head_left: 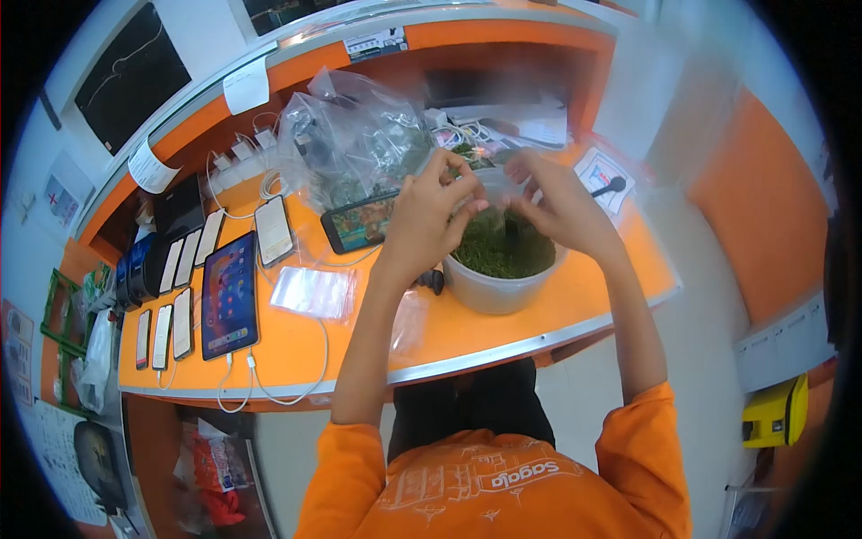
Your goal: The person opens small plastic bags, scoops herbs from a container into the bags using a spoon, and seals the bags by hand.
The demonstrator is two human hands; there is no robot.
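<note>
A round translucent tub (503, 295) holding finely cut green dried leaves (498, 256) stands near the table's front edge. Above it, my left hand (440, 211) is closed in a pinch. My right hand (567, 205) faces it with fingers curled in, a little blurred. A small clear plastic bag (492, 190) appears between my fingertips; its outline is faint. Left of my left forearm lies a stack of small clear plastic bags (314, 292), with another clear bag (409, 319) near the edge. A black spoon (611, 187) lies beyond my right hand.
A phone playing video (359, 225) leans behind my left arm, before a large clear bag (350, 135). Leftward are a tablet (229, 292), several phones (183, 322) and white charging cables (323, 359). Papers (512, 117) lie under the shelf.
</note>
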